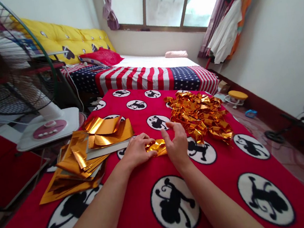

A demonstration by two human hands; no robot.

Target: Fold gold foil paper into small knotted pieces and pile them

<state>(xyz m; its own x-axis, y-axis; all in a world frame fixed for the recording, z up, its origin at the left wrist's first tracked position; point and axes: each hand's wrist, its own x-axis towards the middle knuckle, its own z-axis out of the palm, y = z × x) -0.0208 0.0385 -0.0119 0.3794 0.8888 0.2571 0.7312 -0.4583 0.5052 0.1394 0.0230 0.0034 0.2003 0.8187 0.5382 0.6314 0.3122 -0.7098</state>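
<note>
Left hand (138, 151): thumb and fingers pinching the left end of one gold foil piece (160, 147). Foil piece: between the hands, long axis roughly left to right, over red-covered bench (136, 206). Right hand (178, 144): spread, beside the right end, contact unclear. Crumpled foil pile (196, 113): far right. Legible writing: none.

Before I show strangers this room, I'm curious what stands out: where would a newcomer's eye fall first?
Probably the shiny heap of crumpled orange-gold foil pieces, on the right of the red, monkey-patterned cloth. Next, perhaps, the loose pile of flat gold foil sheets at left, then the bare left hand between them, pinching a small gold foil piece.
</note>
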